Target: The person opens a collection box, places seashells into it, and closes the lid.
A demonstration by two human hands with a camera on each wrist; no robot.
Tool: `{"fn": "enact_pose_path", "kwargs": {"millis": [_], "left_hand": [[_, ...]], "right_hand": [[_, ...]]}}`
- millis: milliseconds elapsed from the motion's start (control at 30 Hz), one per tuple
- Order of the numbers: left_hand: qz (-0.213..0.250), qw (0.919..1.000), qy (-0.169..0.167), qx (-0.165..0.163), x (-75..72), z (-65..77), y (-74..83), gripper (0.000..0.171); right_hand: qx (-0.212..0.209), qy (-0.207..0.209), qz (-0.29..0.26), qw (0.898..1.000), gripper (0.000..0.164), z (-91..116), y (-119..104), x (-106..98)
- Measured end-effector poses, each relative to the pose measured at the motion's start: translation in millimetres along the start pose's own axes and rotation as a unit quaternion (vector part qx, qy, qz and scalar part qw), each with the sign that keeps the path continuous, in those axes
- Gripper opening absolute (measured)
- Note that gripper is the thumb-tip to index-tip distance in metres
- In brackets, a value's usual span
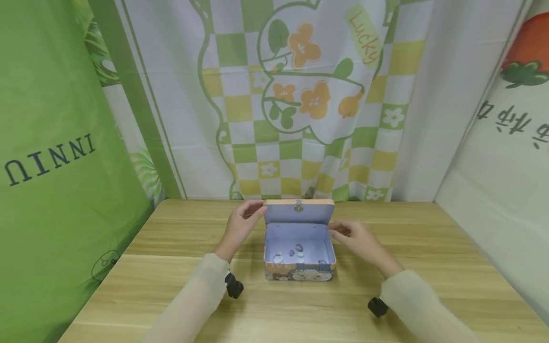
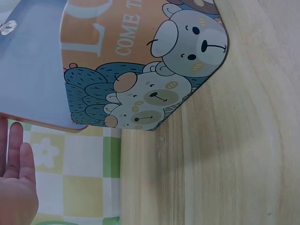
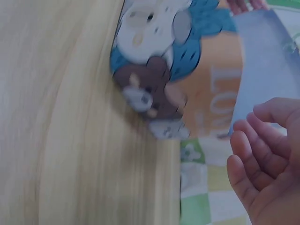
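Observation:
A hinged tin box [image 1: 299, 271] with cartoon bears stands on the table, its lid [image 1: 299, 213] raised and its pale blue inside facing me. Several small roundish pieces [image 1: 299, 248], some whitish and some dark, lie on its floor. At the lid's left edge, my left hand [image 1: 242, 223] has its fingertips right at the rim; the left wrist view shows those fingers nearly straight. My right hand [image 1: 355, 237] is beside the box's back right corner, fingers loosely bent near the rim. In the right wrist view, its thumb and fingers [image 3: 255, 161] stand apart with nothing between them.
The wooden table [image 1: 171, 281] reaches back to a checked green and yellow curtain [image 1: 274, 157]. A green cloth [image 1: 51, 119] hangs on the left and a white one [image 1: 506, 190] on the right. Near the left table edge is a thin dark cable [image 1: 103, 262].

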State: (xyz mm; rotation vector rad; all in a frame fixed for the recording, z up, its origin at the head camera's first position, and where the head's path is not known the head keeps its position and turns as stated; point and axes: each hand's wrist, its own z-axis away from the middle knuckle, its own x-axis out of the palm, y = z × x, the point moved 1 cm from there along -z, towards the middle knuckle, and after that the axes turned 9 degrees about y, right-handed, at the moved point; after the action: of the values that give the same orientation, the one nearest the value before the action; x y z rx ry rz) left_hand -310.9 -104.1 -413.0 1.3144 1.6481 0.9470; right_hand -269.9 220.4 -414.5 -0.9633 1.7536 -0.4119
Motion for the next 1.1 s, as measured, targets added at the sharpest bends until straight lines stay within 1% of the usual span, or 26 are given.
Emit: {"fn": "enact_pose_path", "kwargs": {"millis": [100,233,333,600,767,933,1100], "left_hand": [[0.006,0.9999,-0.008,0.003,-1.0,1.1,-0.5,0.036],[0.01,0.9998,-0.017,0.005,-2.5,3.5,-0.5,0.037],[0.016,0.9997,-0.02,0.006,-3.3,5.9,0.2,0.034],[0.019,0.9995,-0.025,0.009,-4.2,11.4,0.3,0.029],[0.021,0.999,-0.038,0.009,-6.8,14.2,-0.7,0.03],[0.017,0.9986,-0.05,0.008,-9.2,16.6,-1.5,0.032],[0.009,0.9968,-0.079,0.009,-12.6,19.3,-2.6,0.033]], "right_hand": [[0.001,-0.014,-0.002,1.0,0.026,1,-9,2],[-0.01,-0.029,-0.01,0.999,0.03,1,-24,7],[-0.024,-0.038,-0.016,0.999,0.032,-2,-34,12],[-0.033,-0.056,-0.042,0.997,0.037,-6,-54,23],[-0.034,-0.061,-0.058,0.996,0.034,-6,-60,27],[-0.048,-0.049,-0.073,0.995,0.03,-6,-64,30],[-0.066,-0.052,-0.087,0.993,0.028,-1,-65,31]]}}
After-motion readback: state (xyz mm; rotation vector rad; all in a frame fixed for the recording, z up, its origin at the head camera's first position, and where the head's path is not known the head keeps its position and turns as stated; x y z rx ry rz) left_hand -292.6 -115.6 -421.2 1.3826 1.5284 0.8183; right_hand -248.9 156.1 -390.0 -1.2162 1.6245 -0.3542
